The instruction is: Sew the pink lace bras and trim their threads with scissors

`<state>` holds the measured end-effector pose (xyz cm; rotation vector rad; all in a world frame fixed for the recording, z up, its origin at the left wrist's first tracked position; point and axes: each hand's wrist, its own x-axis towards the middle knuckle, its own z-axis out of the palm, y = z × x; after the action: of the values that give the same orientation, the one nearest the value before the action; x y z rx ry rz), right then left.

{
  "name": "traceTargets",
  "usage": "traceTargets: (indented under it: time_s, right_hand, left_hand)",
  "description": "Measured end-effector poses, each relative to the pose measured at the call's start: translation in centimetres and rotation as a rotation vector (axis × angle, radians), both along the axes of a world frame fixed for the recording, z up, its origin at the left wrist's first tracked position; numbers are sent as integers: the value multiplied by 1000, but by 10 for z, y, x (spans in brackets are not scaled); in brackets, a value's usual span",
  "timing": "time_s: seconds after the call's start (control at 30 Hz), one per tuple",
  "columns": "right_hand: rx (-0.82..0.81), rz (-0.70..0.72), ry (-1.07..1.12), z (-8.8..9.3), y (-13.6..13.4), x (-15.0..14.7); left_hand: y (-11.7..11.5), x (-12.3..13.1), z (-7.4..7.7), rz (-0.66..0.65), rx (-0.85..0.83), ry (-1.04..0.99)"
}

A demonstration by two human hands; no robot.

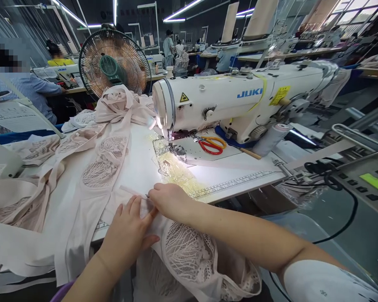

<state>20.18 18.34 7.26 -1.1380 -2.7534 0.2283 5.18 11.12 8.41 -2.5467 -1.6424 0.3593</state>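
step judged: pink fabric being lined up at the near edge of the bench, well short of the needle. l hand is laid flat & open on it; r hand is curled, edge apparently pinched, touching the l. next move prob. calls for the piece to be slid fwd w/o alignment being lost. yellow lace lies between hands & needle; scissors well apart. fabric overhangs the near edge; bare bench is seen on the r.
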Motion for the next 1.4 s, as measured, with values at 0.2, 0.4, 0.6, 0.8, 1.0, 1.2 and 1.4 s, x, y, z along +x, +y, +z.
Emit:
traceTargets:
  time_s: [0.2, 0.4, 0.6, 0.8, 1.0, 1.2, 1.4]
  right_hand:
    - [-5, 37, -4, 2, 0, 2]
    - [-18, 76, -55, 13, -8, 18]
    - [-30, 24, -78, 20, -12, 30]
    - [0, 11, -32, 15, -8, 28]
    - [-46, 28, -75, 14, -8, 22]
    - [-46, 52, -117, 18, -12, 33]
    - [-118, -133, -63, 27, -29, 52]
  left_hand:
    - [2, 0, 0, -16, 14, -34]
    - [4, 4, 3, 13, -29, 1]
    - [2, 6, 2, -1, -29, 4]
    - [2, 4, 0, -28, 2, -24]
    - [2, 2, -2, -44, 40, -17]
    - [3, 4, 1, -17, -14, 16]
    - [4, 1, -2, 3, 26, -39]
